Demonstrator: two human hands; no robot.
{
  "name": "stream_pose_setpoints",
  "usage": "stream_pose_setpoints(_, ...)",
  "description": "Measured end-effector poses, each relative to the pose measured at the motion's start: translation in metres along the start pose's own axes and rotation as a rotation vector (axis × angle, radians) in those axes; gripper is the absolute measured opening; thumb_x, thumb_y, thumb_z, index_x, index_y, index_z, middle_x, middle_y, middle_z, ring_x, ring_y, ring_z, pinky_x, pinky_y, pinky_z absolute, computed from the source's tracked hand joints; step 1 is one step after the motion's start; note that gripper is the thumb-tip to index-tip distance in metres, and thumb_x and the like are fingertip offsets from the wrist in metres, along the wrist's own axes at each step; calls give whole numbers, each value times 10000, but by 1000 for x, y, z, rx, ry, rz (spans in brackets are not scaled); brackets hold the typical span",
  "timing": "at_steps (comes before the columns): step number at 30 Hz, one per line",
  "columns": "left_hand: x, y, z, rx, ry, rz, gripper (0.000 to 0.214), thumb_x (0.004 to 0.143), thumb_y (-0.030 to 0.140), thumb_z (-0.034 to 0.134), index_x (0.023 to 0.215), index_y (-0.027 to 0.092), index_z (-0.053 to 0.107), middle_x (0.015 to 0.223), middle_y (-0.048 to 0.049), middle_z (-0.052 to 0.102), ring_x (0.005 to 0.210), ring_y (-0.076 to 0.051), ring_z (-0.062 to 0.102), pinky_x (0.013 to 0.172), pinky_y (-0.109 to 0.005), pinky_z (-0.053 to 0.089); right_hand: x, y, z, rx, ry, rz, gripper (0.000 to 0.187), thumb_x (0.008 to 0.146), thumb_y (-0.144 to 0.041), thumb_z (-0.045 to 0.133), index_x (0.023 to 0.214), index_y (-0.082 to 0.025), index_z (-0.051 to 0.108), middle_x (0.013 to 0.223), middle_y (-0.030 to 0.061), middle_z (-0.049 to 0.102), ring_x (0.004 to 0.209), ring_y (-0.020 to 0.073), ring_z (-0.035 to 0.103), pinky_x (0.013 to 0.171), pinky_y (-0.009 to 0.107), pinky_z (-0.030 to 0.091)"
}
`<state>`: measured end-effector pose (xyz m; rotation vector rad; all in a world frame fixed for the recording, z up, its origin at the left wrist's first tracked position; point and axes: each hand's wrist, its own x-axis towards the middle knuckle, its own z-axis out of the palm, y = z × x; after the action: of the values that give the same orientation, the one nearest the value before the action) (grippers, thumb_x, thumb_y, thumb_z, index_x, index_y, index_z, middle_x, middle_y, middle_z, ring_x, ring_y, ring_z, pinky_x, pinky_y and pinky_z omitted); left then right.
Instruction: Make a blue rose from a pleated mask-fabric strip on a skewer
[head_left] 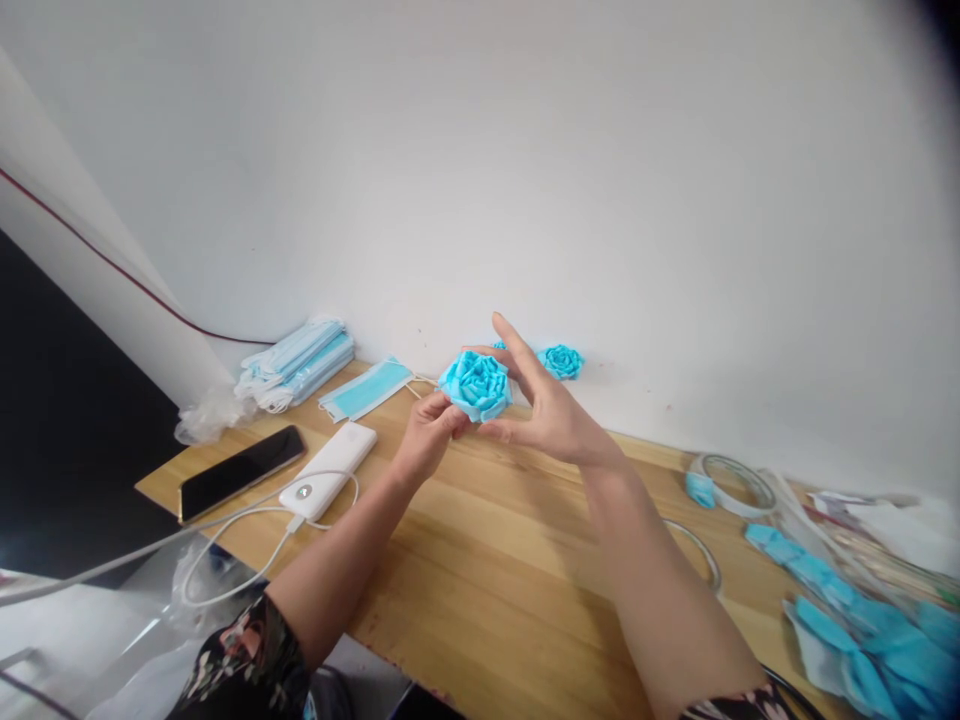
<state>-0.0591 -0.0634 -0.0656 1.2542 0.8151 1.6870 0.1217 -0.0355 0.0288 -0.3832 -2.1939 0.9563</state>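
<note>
A blue rose-like flower (477,384), its folded petals facing me, is held up over the wooden table. My left hand (429,432) pinches it from below and the left. Around the flower's right side is my right hand (551,410), thumb and index finger spread apart; whether its hidden fingers touch the petals I cannot tell. Behind the right hand, close to the wall, lies another blue flower (562,361). A bit of further blue material shows between the two, mostly covered by the fingers.
At the back left are stacked face masks (296,362) and a single mask (367,389). Nearer me lie a phone (241,473) and a cabled white power bank (330,468). Tape rolls (739,484) and blue fabric pieces (870,630) cover the right end of the table (480,560).
</note>
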Motion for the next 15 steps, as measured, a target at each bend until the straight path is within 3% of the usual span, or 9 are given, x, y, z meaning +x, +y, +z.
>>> stream_pose_setpoints(6,0,4,4,-59,-37,8,506,738,632,727,646,155,585,542,33,488,500,-75,407,522,-234,322,2,-2,7,-106,142,62,989,786,-481,757,1582,-327,189,1405,86,565,1323,284,520,1127,488,421)
stream_pose_setpoints(10,-1,11,11,-90,-52,-20,547,724,675,713,643,162,542,523,37,470,489,-79,384,510,-240,292,3,-1,7,-131,199,81,1004,763,-579,744,1577,-310,222,1393,99,583,1240,286,573,1108,493,429)
stream_pose_setpoints(15,0,15,13,-124,-48,-21,546,794,669,647,627,170,500,503,35,464,461,-77,367,498,-245,273,1,3,-4,-24,152,15,783,904,-669,489,1555,-280,296,1409,107,587,1317,270,534,1115,483,422)
